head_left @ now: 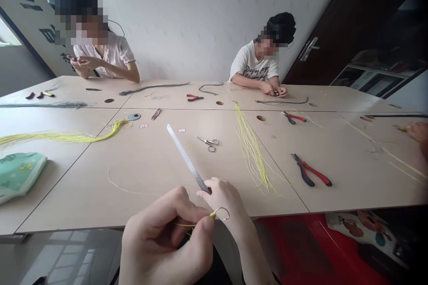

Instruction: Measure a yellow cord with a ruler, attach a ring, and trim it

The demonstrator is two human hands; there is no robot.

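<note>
In front of me, my left hand (170,236) pinches a small gold fish hook (224,210) between thumb and forefinger. Bright yellow wrapping shows at its shank, and thin yellow line (185,225) trails back under the curled fingers. Just beyond, my right hand (222,193) has its fingers closed around the near end of a steel ruler (183,152), which slants away over the table. Part of that grip is hidden. Small scissors (210,143) lie to the right of the ruler's far half, and a bundle of yellow lines (249,144) lies farther right.
Red-and-black pliers (310,171) lie on the tan table (143,207) at right. A yellow line bundle (63,137) and green packet (23,173) are at left. Two people (103,60) sit opposite; another person's hand (417,132) is at the right edge. A red stool (294,249) stands below.
</note>
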